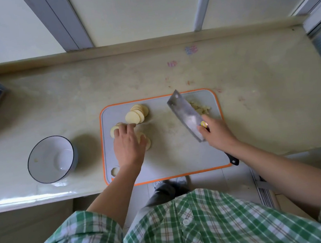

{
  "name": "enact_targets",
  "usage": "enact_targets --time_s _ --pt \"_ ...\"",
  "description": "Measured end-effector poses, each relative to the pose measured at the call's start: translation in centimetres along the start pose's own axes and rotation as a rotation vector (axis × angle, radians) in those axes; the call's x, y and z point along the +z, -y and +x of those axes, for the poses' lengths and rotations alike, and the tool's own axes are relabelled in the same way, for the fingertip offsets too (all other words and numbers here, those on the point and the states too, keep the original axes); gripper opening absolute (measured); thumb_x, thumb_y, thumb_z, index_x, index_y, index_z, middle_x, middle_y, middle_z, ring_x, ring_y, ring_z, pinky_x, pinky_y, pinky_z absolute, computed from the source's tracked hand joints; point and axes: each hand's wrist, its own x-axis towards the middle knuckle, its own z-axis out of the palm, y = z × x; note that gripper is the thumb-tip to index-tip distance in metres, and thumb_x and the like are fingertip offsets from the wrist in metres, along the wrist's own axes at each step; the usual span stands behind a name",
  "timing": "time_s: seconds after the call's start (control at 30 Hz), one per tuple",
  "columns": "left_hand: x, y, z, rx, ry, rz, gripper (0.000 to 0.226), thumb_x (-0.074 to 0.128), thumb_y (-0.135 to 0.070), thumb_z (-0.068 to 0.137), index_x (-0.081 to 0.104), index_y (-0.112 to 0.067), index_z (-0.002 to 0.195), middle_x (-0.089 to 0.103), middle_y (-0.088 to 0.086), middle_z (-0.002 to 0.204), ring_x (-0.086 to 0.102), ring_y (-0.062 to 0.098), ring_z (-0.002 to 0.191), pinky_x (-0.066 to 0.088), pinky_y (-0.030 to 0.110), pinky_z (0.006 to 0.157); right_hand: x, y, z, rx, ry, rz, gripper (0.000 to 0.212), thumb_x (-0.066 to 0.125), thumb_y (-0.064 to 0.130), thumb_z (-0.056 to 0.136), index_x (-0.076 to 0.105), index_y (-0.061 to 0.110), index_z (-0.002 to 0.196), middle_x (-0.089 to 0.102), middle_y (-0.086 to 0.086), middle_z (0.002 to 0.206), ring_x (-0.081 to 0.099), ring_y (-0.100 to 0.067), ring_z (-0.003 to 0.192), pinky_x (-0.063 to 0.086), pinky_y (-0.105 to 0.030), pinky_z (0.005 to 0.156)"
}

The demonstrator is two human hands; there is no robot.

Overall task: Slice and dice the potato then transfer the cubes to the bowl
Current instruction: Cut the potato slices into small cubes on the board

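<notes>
Two hands work over the cutting board (170, 158). The left hand (129, 143) lies with fingers spread on a loose group of potato slices (114, 131), pinching nothing. The right hand (217, 133) grips the handle of a cleaver (185, 114), its blade tilted over the board's far right. Behind the blade sits a small pile of diced potato (201, 107), and a fanned row of slices (137, 114) lies at the far left. Slicing looks finished and dicing only partly done. The bowl (44, 153), on the worktop (255, 109) left of the board, holds perhaps one scrap, so the transfer is yet to come.
</notes>
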Motion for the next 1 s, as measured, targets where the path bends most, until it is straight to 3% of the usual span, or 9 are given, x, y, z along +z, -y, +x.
enact_targets --time_s 0.1,0.17,0.23,0.33,0.43,0.63,0.83,1.0 --pt "-0.5 -0.3 2.7 0.111 0.002 0.004 0.047 0.057 -0.001 0.081 0.056 -0.013 0.127 0.056 0.007 0.128 0.046 0.033 0.112 0.043 0.04 0.087 0.0 0.5 0.0 0.002 0.042 0.066 0.026 0.05 0.021 0.094 0.035 0.021 0.073 0.039 -0.002 0.056 0.051 -0.039 0.057 0.033 -0.036 0.053" --pt "-0.8 -0.5 4.3 0.168 0.062 0.025 0.06 0.051 0.01 0.077 0.054 -0.015 0.131 0.053 0.005 0.133 0.047 0.033 0.113 0.044 0.04 0.085 0.3 0.7 0.1 0.035 0.041 0.112 0.02 0.051 0.021 0.094 0.041 0.01 0.08 0.04 -0.005 0.058 0.05 -0.038 0.057 0.039 -0.041 0.055" --pt "-1.0 -0.6 5.4 0.206 0.093 0.098 0.059 0.051 0.013 0.072 0.058 -0.013 0.125 0.056 0.008 0.125 0.049 0.034 0.104 0.046 0.042 0.077 0.5 0.8 0.3 0.046 0.032 0.153 0.021 0.052 0.021 0.093 0.043 0.005 0.083 0.037 -0.002 0.057 0.043 -0.032 0.054 0.044 -0.046 0.056" --pt "-0.9 -0.4 6.2 0.287 0.08 0.224 0.041 0.066 0.012 0.064 0.061 -0.007 0.1 0.058 0.013 0.1 0.051 0.035 0.083 0.044 0.041 0.06 0.5 1.1 0.6 0.04 0.036 0.159 0.021 0.052 0.02 0.093 0.04 0.007 0.081 0.033 0.001 0.055 0.038 -0.028 0.052 0.044 -0.047 0.055" --pt "-0.7 -0.3 6.3 0.351 0.086 0.282 0.041 0.078 0.008 0.052 0.059 -0.007 0.086 0.057 0.012 0.085 0.052 0.033 0.07 0.036 0.034 0.052 0.5 1.4 0.9 0.044 0.043 0.16 0.023 0.052 0.019 0.092 0.037 0.009 0.079 0.033 0.001 0.054 0.039 -0.029 0.053 0.043 -0.048 0.055" --pt "-1.2 0.9 6.6 0.415 0.12 0.219 0.033 0.085 -0.013 0.062 0.062 -0.008 0.086 0.058 0.01 0.081 0.053 0.033 0.078 0.043 0.038 0.06 0.8 1.4 1.4 0.049 0.057 0.17 0.024 0.053 0.019 0.092 0.038 0.007 0.078 0.03 0.003 0.052 0.03 -0.021 0.05 0.045 -0.05 0.057" --pt "-2.0 0.2 6.2 0.55 -0.01 -0.053 0.025 0.078 -0.021 0.075 0.056 -0.015 0.084 0.053 0.005 0.079 0.051 0.027 0.073 0.041 0.032 0.054 0.2 1.6 1.4 0.074 0.071 0.229 0.033 0.051 0.018 0.092 0.029 0.021 0.068 0.033 0.002 0.053 0.039 -0.023 0.042 0.033 -0.031 0.045" --pt "0.5 -4.4 4.1 0.544 0.078 -0.165 0.022 0.075 -0.011 0.075 0.056 -0.01 0.085 0.051 0.009 0.088 0.052 0.03 0.079 0.046 0.038 0.054 -0.3 0.6 0.9 0.096 0.045 0.231 0.022 0.051 0.02 0.093 0.041 0.001 0.085 0.037 -0.006 0.056 0.04 -0.023 0.044 0.032 -0.031 0.049"
